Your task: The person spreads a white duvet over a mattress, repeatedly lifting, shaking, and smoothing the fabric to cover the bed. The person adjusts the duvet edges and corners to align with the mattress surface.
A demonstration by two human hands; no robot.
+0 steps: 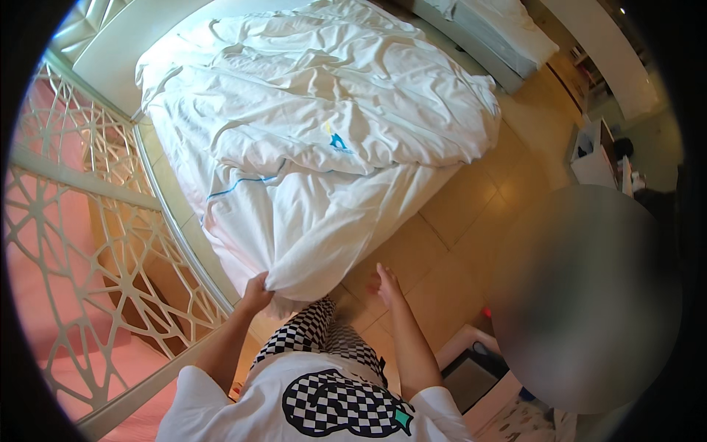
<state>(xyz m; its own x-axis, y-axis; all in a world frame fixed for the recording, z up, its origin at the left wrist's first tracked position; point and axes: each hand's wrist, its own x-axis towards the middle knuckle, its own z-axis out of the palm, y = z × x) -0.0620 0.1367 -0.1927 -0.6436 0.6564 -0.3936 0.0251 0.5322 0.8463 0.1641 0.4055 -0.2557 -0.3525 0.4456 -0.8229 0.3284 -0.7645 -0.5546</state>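
Observation:
My left hand [258,295] grips the near corner of a white duvet [309,237] and pulls it into folds at the foot of the bed. To the right of that corner, my right hand [386,284] hangs above the tiled floor with its fingers apart and nothing in them. The duvet lies rumpled over the bed and bears a small blue-and-yellow print. A blue line runs across its near left part. Much of the mattress beneath is hidden.
A white lattice partition [83,243] stands close on the left, with pink surfaces behind it. Tiled floor [458,221] runs along the bed's right side. A second bed or couch [486,50] is at the upper right. A white open box [596,160] stands at right; a large blurred area hides the lower right.

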